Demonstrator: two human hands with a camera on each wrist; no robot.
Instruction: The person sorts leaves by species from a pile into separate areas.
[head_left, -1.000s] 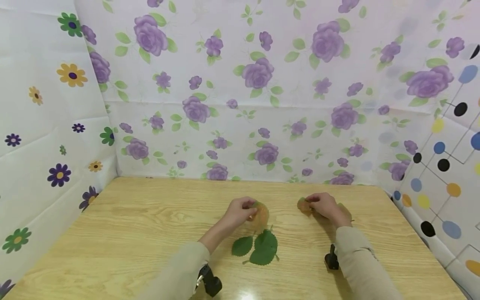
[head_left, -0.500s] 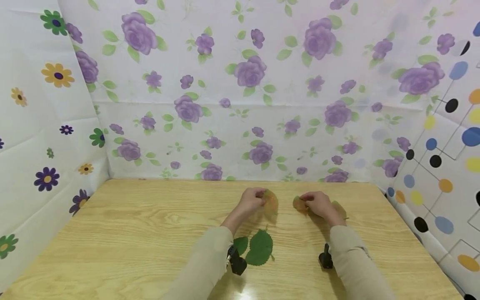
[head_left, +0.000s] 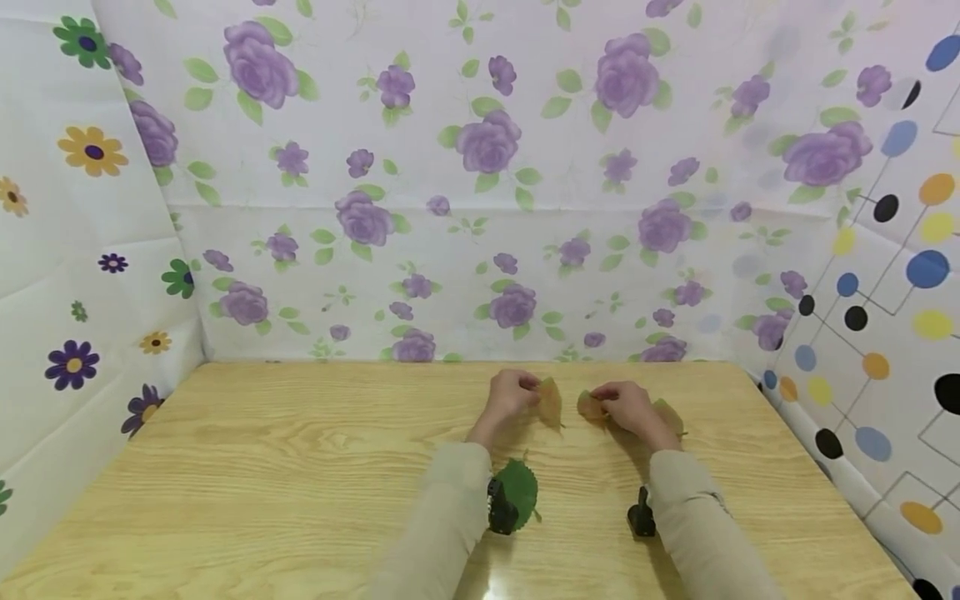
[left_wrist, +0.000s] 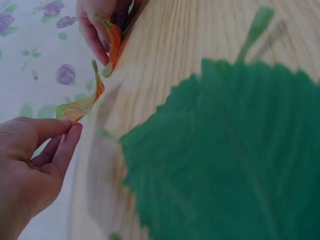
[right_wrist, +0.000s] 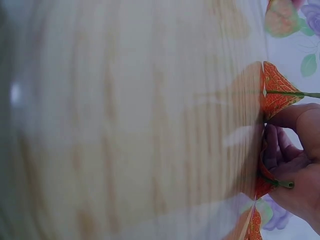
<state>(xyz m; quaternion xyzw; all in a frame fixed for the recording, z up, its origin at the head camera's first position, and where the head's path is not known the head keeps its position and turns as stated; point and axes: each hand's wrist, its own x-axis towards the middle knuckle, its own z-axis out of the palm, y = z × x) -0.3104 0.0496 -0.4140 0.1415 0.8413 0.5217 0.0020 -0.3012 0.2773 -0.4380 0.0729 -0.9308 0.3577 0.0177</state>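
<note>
My left hand (head_left: 512, 393) pinches the edge of an orange artificial leaf (head_left: 551, 403) between thumb and fingers, holding it above the back of the table. In the left wrist view this leaf (left_wrist: 80, 106) is curled, with its green stem pointing up. My right hand (head_left: 628, 404) is low at the tabletop, its fingertips pinching another orange leaf (head_left: 589, 406). That leaf (right_wrist: 280, 92) shows yellow veins and a green stem in the right wrist view. A further orange leaf (head_left: 669, 415) lies just right of the right hand, partly hidden by the wrist.
A green toothed leaf (head_left: 519, 490) lies nearer the front, partly covered by the left wrist camera (head_left: 502, 508); the smaller green leaf is hidden by the forearm. The wood-grain table (head_left: 315, 467) meets a flowered cloth (head_left: 420, 167) at the back.
My left hand has carried its orange leaf rightward and back, closer to the right hand. Its sleeve now covers part of the green leaves. The right hand stays in about the same place.
</note>
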